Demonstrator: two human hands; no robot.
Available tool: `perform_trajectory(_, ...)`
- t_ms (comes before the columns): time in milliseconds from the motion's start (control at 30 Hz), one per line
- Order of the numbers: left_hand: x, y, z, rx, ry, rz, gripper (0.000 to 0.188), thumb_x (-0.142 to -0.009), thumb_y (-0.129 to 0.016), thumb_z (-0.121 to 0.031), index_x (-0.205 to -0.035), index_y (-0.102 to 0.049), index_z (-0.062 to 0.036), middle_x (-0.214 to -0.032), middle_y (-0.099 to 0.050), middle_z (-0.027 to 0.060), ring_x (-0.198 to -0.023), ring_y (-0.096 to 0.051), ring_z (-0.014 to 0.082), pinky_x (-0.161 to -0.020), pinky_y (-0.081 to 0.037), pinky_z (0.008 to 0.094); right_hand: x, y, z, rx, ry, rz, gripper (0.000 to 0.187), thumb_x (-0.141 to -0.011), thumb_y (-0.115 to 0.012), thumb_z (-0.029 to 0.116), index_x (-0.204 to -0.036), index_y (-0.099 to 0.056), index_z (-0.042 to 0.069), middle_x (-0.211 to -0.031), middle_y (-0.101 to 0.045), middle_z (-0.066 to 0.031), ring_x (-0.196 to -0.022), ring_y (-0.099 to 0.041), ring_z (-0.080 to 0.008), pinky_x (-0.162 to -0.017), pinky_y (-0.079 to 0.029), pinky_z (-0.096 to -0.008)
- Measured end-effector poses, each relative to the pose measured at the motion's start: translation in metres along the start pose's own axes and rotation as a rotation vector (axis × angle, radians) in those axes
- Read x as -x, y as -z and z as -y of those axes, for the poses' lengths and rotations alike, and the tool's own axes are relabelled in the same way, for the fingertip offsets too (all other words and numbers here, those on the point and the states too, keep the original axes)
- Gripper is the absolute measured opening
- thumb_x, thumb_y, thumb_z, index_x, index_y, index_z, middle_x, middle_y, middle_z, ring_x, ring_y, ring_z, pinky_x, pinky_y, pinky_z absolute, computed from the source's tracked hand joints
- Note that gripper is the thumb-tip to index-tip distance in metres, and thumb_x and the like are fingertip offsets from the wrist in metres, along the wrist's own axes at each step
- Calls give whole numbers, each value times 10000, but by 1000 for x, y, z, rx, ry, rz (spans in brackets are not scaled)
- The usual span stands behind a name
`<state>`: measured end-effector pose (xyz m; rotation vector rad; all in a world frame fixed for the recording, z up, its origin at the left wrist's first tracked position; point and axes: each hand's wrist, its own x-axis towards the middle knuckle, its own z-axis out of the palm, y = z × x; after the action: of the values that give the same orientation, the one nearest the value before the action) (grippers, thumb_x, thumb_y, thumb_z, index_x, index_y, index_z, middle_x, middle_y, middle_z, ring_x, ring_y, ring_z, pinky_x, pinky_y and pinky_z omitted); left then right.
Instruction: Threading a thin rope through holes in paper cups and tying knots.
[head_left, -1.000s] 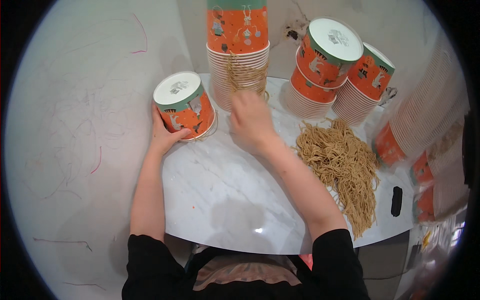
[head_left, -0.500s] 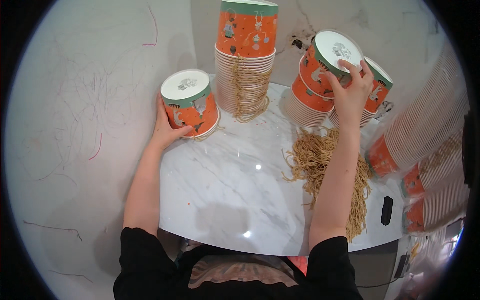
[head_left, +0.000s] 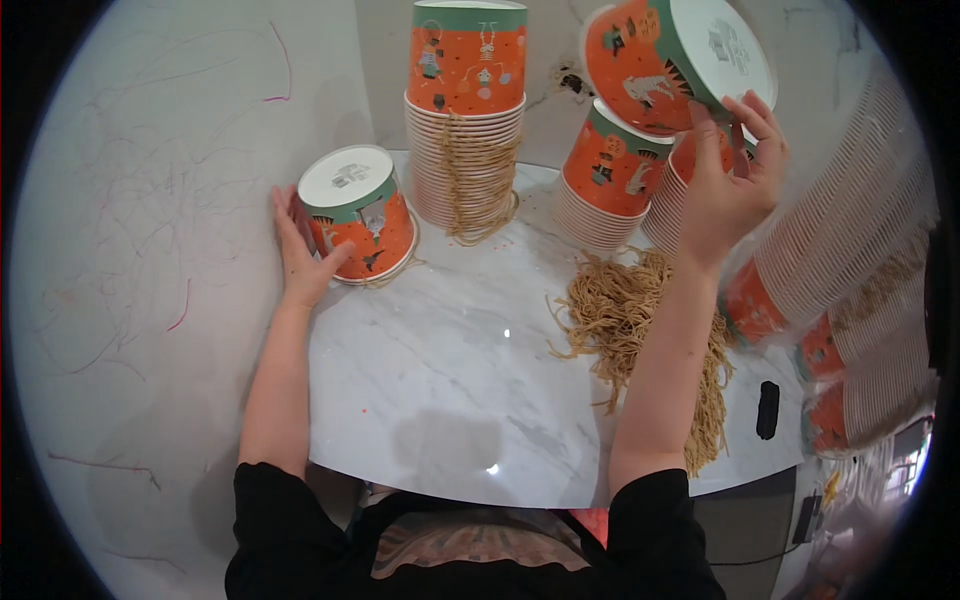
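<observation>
In my right hand [head_left: 735, 180] is an upside-down orange paper tub [head_left: 640, 70] with a green band and white base, lifted and tilted above the right-hand stacks. My thumb and fingers pinch it near the base's rim. At the left, another upside-down orange tub [head_left: 370, 245] rests on the table, brown cord showing under its rim. My left hand [head_left: 305, 260] is beside it, fingers stretched apart along its left side and thumb across its front. Below the lifted tub stands a stack of orange tubs [head_left: 615, 170], with a second stack [head_left: 690, 165] partly behind my right hand.
A tall stack of nested tubs [head_left: 465, 120] with cords down its side stands at the back. Loose brown cords [head_left: 620, 310] lie under my right forearm, near a small black object [head_left: 767, 410]. Plastic-wrapped tub stacks [head_left: 820, 240] lean at the right. A wall [head_left: 150, 250] borders the left.
My right hand has raised the upper tub off its stack, up and to the right, uncovering the tub beneath. My left hand's fingers have loosened from the left tub. The whole view has shifted slightly.
</observation>
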<state>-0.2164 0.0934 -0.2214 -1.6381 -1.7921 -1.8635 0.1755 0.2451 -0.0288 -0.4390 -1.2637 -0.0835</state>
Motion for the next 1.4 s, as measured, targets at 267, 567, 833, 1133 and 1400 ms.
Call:
perform_trajectory(267, 44, -76, -112, 328, -224, -327, 709, -943, -629, -344, -1450, -299, 26, -1490, -343, 170, -1416, -324, 286, -1194, -227, 425, 12, 4, 55, -196, -344, 603, 307, -764, -833, 169, -980, -692, 3, -874, -673, -56, -765, -638, -139, -713, -524, -297)
perform_trajectory(567, 117, -109, -168, 708, 62, 41, 757, -822, -703, 109, -1415, -258, -43, -1344, -345, 106, -1290, -388, 210, -1117, -317, 352, 19, 12, 70, 56, -175, 1022, 319, -758, -820, 189, -945, -649, -5, -877, -680, -130, -781, -678, -263, -684, -525, -379)
perform_trajectory(833, 110, -108, -159, 758, 118, 3, 638, -853, -629, 129, -1369, -291, -37, -1286, -338, 83, -1211, -410, 180, -1076, -346, 333, 12, 68, 25, 220, -431, 1197, 234, -813, -766, 151, -976, -663, 20, -946, -677, -138, -868, -673, -309, -752, -527, -404)
perform_trajectory(1133, 111, -108, -147, 608, -16, 75, 672, -809, -643, 138, -1359, -306, -49, -1331, -308, 98, -1239, -423, 206, -1061, -378, 365, 49, 118, -19, 409, -344, 1589, 125, -807, -745, 100, -905, -698, 38, -884, -642, -111, -804, -671, -283, -714, -521, -395)
perform_trajectory(1400, 102, -109, -150, 625, -53, 61, 736, -829, -651, 140, -1419, -254, -49, -1492, -259, 151, -1195, -550, 227, -932, -525, 336, 72, 118, -19, 461, -388, 1380, 109, -840, -749, 123, -876, -696, 36, -861, -635, -106, -759, -664, -264, -691, -518, -370)
